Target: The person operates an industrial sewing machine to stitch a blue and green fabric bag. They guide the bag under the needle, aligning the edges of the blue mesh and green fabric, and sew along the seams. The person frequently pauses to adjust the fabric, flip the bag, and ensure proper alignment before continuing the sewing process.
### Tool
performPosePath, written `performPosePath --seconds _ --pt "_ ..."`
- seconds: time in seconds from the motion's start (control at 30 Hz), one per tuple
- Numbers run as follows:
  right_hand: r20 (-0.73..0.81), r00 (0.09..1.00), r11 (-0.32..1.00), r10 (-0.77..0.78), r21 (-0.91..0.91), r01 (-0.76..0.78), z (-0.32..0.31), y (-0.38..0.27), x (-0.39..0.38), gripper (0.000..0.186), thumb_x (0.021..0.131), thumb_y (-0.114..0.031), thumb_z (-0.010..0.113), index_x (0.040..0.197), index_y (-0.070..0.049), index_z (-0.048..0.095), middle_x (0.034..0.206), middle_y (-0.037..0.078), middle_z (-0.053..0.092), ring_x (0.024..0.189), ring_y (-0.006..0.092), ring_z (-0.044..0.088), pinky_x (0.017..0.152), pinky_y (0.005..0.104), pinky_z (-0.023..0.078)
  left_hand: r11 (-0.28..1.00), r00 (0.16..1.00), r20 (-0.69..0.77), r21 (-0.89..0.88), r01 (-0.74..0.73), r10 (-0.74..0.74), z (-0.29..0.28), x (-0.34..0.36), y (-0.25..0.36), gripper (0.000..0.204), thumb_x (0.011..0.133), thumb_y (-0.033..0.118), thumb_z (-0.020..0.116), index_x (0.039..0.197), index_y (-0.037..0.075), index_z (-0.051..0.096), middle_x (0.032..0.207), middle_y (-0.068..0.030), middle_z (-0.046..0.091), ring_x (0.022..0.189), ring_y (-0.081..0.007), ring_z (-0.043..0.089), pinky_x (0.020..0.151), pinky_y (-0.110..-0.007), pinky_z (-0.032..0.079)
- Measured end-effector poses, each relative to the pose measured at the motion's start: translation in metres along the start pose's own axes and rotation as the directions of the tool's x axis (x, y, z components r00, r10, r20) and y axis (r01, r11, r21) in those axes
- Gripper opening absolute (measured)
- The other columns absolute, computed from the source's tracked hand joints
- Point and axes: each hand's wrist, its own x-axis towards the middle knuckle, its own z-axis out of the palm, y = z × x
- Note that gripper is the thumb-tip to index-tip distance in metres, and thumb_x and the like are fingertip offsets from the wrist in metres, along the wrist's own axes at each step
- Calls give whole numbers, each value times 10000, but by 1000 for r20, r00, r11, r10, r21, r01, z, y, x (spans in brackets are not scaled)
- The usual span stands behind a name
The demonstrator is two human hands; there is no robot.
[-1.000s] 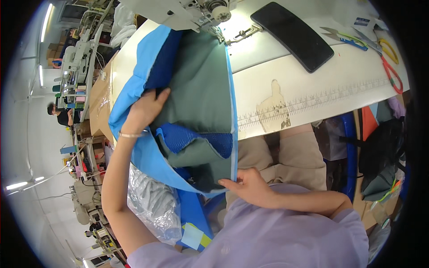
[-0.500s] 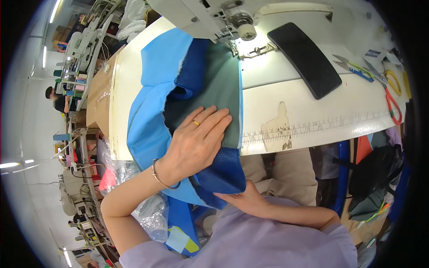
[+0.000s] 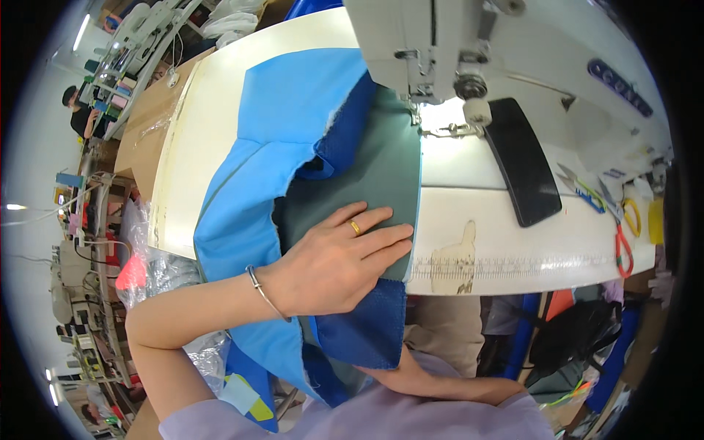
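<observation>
On the white sewing table lies a folded fabric piece, light blue [image 3: 246, 176] with dark green [image 3: 352, 183] and dark blue mesh [image 3: 367, 323] parts. Its green panel, with a thin light blue right edge, runs up to the presser foot [image 3: 416, 116] of a white sewing machine [image 3: 396, 44]. My left hand [image 3: 341, 257] rests flat on the green panel near that edge, fingers slightly spread. Below the table's front edge, my right hand [image 3: 385, 374] reaches under the hanging mesh part; its fingers are hidden there.
Right of the needle a black curved slab [image 3: 524, 161] lies on the table. Beyond it are snips [image 3: 583, 191] and red-handled scissors [image 3: 623, 249]. A printed ruler scale [image 3: 513, 265] runs along the front edge. At the left stand a cardboard box [image 3: 143, 147] and other sewing machines.
The view has shifted, so the machine and table sit lower and further right. My left hand's fingers are spread a little more on the green panel. My right hand stays beneath the fabric.
</observation>
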Motion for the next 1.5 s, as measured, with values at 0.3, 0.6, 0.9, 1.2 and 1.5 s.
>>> performPosePath --seconds 0.3,0.6,0.9,1.2,1.5 --pt "-159 966 949 -205 -273 156 -29 19 21 213 951 -75 696 1130 38 663 978 92 723 876 118 619 798 314 531 1000 999 -39 16 -3 3 -6 32 -23 316 810 122 729 1116 40 718 1266 -85 665 1183 -300 623 1015 -442 517" --pt "-86 970 910 -229 -372 182 -21 -25 42 260 965 -153 732 1123 51 701 955 131 752 835 148 691 763 304 546 994 995 -39 66 -92 94 -18 66 -70 307 804 165 763 1090 52 742 1224 -82 704 1117 -293 676 953 -400 558" --pt "-36 988 988 -150 -28 149 -15 -49 44 232 958 -103 740 1134 43 698 978 73 755 881 91 659 770 269 536 987 945 295 -39 158 -139 -60 70 -10 432 788 309 804 1072 -9 733 1168 -175 698 1075 -334 651 934 -413 516" --pt "0 997 991 -72 -117 71 -28 -28 37 191 994 -79 675 1156 20 700 921 49 735 811 60 602 696 263 508 967 944 -245 71 246 -222 -46 1 27 490 643 106 813 1121 43 724 757 -64 617 625 -264 593 575 -405 443" --pt "-6 999 998 -40 51 40 -18 -33 30 199 1004 -93 651 1143 46 687 888 -6 693 755 23 562 619 226 454 978 998 -63 206 -17 31 -1 4 15 616 562 159 814 1149 37 672 1434 -165 576 1099 -359 641 920 -470 519"
